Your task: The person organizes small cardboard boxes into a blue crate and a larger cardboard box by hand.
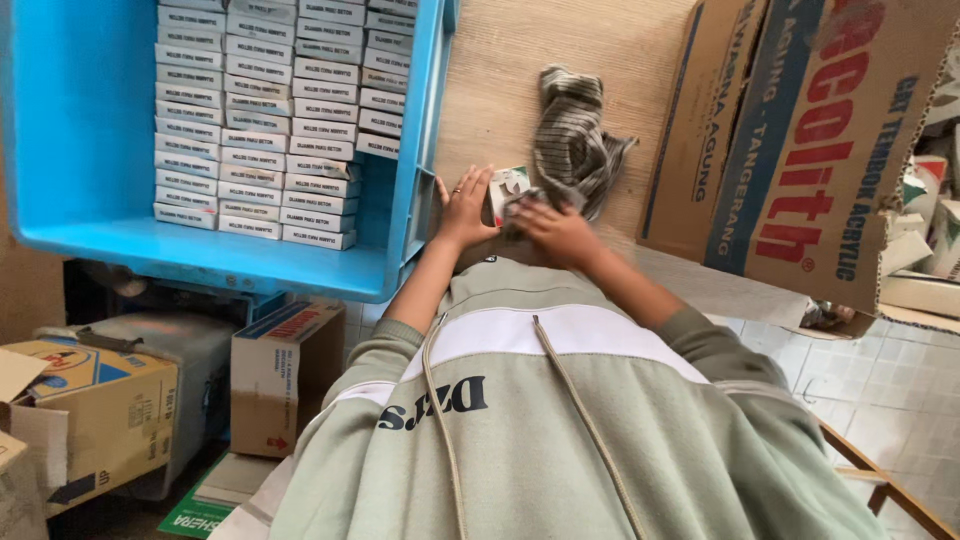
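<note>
A small white box [508,186] with red and green print stands on the wooden table [520,60], just past my chest. My left hand [465,206], a ring on one finger, rests flat beside the box and touches its left side. My right hand [556,231] presses the near end of a grey striped cloth [575,140] against the box's right side. The rest of the cloth lies crumpled on the table beyond. My pale green hooded top fills the lower part of the view.
A blue plastic crate [80,130] at the left holds several rows of small white boxes [280,120]. Large printed cardboard cartons [800,150] stand at the right. Below the table sit more cartons [285,375] [95,410] and a white tiled floor [890,390].
</note>
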